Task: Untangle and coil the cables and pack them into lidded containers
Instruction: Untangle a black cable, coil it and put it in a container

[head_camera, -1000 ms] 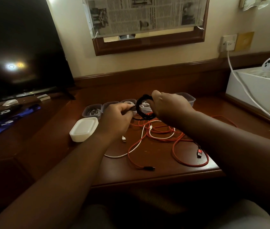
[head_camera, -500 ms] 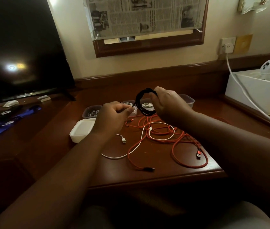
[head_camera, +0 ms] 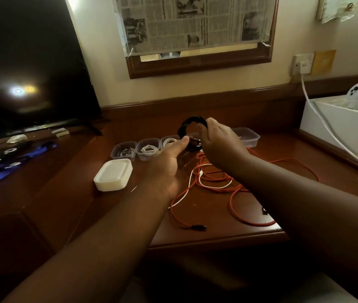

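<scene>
My right hand (head_camera: 217, 145) grips a coiled black cable (head_camera: 190, 125), held upright above the row of small clear containers (head_camera: 148, 148). My left hand (head_camera: 169, 165) is open, palm turned up, its fingertips just beside the coil's lower left. Several containers in the row hold coiled white cables. A larger clear container (head_camera: 247, 136) stands to the right, behind my right hand. A tangle of red cable (head_camera: 237, 193) and a white cable (head_camera: 197, 178) lies on the wooden desk (head_camera: 217, 232) under my arms.
A stack of white lids (head_camera: 113, 174) sits left of the cables. A dark TV screen (head_camera: 27, 68) fills the left. At right a white box (head_camera: 344, 125) holds game controllers, with a white cord (head_camera: 327, 130) running from a wall socket. The desk edge is near me.
My left hand has let go of the black cable's end and opened, palm up. The right hand has lifted the coil slightly further toward the containers.
</scene>
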`<state>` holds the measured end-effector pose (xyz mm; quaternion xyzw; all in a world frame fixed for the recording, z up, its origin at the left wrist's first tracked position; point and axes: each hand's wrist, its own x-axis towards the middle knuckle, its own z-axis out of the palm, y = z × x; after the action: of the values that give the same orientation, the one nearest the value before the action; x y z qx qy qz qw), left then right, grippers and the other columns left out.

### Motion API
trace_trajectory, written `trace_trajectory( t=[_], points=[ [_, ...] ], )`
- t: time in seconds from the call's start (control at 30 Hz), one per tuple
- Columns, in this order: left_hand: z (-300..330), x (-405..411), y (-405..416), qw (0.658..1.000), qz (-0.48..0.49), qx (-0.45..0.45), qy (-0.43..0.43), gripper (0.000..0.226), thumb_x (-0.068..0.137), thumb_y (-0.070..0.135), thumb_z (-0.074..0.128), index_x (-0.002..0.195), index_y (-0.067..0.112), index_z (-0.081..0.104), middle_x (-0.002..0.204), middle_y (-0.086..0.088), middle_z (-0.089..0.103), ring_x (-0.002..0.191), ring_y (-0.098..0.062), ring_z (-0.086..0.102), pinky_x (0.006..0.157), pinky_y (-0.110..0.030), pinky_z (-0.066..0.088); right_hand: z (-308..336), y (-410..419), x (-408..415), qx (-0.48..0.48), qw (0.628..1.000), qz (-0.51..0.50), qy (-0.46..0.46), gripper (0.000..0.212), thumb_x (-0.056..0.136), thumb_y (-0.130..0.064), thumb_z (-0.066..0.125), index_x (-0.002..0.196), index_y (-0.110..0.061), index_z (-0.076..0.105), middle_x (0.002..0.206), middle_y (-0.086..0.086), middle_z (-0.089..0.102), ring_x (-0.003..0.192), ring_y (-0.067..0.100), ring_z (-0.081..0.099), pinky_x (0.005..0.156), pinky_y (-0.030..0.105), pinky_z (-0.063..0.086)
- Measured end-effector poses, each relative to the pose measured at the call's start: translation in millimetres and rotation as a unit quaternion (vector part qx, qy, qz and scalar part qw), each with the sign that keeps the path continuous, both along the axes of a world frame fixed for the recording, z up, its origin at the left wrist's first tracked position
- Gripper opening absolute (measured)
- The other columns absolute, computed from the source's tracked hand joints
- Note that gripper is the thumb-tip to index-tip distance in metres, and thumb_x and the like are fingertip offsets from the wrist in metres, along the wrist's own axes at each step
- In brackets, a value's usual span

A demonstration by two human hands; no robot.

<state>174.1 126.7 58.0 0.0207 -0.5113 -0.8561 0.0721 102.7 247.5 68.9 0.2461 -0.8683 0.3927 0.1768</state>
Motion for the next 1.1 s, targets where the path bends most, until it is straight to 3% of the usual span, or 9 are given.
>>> trace_trajectory(
  t=[0.07,0.23,0.37,0.47,0.6,0.7,0.83,0.93,1.1],
  points=[
    [-1,1,-1,0.999,-0.031,0.028,-0.002,0.022,0.101,0.019,0.05,0.091,0.01,0.067,0.085,-0.004,0.074,0.076,-0.013,0.072,0.061,-0.025,0.056,0,-1,1,0.005,1.0,0.012,-0.013,0.028,0.106,-0.039,0.034,0.104,-0.017,0.051,0.078,-0.002,0.058,0.057,0.007,0.053,0.043,0.014,0.034],
    [-8,0,-8,0.99,-0.1,0.095,0.006,0.017,0.086,0.029,0.052,0.087,0.014,0.06,0.09,-0.004,0.065,0.106,-0.023,0.056,0.095,-0.036,0.038,5,-3,2,0.01,0.999,0.033,-0.037,0.028,0.105,-0.039,0.035,0.1,-0.017,0.052,0.085,0.002,0.059,0.065,0.011,0.052,0.053,0.025,0.038],
    [-8,1,-9,0.987,-0.133,0.082,0.025,0.019,0.087,0.026,0.053,0.079,0.013,0.065,0.086,-0.005,0.064,0.099,-0.025,0.062,0.103,-0.042,0.039,6,-4,2,0.031,0.997,0.043,-0.049,0.029,0.105,-0.038,0.036,0.095,-0.017,0.052,0.083,0.002,0.057,0.064,0.011,0.05,0.052,0.024,0.037],
    [-10,-5,-2,0.996,-0.057,0.06,0.02,0.018,0.094,-0.001,0.046,0.098,0.003,0.063,0.086,-0.011,0.07,0.089,-0.024,0.067,0.097,-0.039,0.048,1,-6,0,0.033,0.998,0.039,-0.04,0.027,0.105,-0.036,0.038,0.093,-0.017,0.052,0.079,0.001,0.057,0.061,0.011,0.049,0.051,0.023,0.037],
    [-10,-9,-3,1.0,-0.002,0.02,-0.001,0.03,0.094,-0.013,0.033,0.087,0.003,0.057,0.077,-0.007,0.065,0.085,-0.023,0.065,0.078,-0.033,0.056,-6,-4,-2,0.06,0.997,0.018,-0.043,0.022,0.105,-0.033,0.039,0.097,-0.017,0.051,0.078,0.0,0.057,0.059,0.011,0.051,0.049,0.021,0.036],
    [-9,-8,-9,0.992,-0.008,-0.122,-0.003,0.036,0.094,-0.011,0.031,0.089,0.007,0.061,0.092,-0.007,0.066,0.081,-0.017,0.069,0.07,-0.028,0.055,-9,-3,-6,0.043,0.996,0.017,-0.08,0.023,0.105,-0.032,0.038,0.09,-0.019,0.05,0.076,0.0,0.056,0.057,0.01,0.048,0.046,0.02,0.034],
    [-15,-15,-21,0.966,-0.001,-0.259,0.006,0.045,0.093,-0.012,0.03,0.095,0.017,0.064,0.087,-0.006,0.066,0.06,-0.009,0.063,0.064,-0.029,0.053,-13,-2,-17,-0.008,0.989,0.031,-0.146,0.023,0.105,-0.031,0.039,0.098,-0.016,0.056,0.078,0.004,0.056,0.06,0.013,0.048,0.049,0.024,0.038],
    [-24,-23,-35,0.951,-0.014,-0.308,0.032,0.045,0.094,-0.01,0.041,0.101,0.028,0.064,0.088,-0.008,0.068,0.069,-0.015,0.062,0.064,-0.031,0.049,-12,3,-28,-0.127,0.955,0.052,-0.262,0.024,0.105,-0.032,0.04,0.104,-0.014,0.055,0.081,0.008,0.056,0.06,0.015,0.049,0.05,0.026,0.039],
    [-38,-45,-42,0.959,0.013,-0.277,0.062,0.019,0.091,0.008,0.063,0.105,0.018,0.072,0.092,0.0,0.076,0.086,-0.012,0.072,0.077,-0.025,0.057,-19,3,-41,-0.291,0.834,0.136,-0.448,0.027,0.105,-0.033,0.038,0.098,-0.011,0.052,0.078,0.007,0.05,0.054,0.013,0.045,0.051,0.025,0.039]
  ],
)
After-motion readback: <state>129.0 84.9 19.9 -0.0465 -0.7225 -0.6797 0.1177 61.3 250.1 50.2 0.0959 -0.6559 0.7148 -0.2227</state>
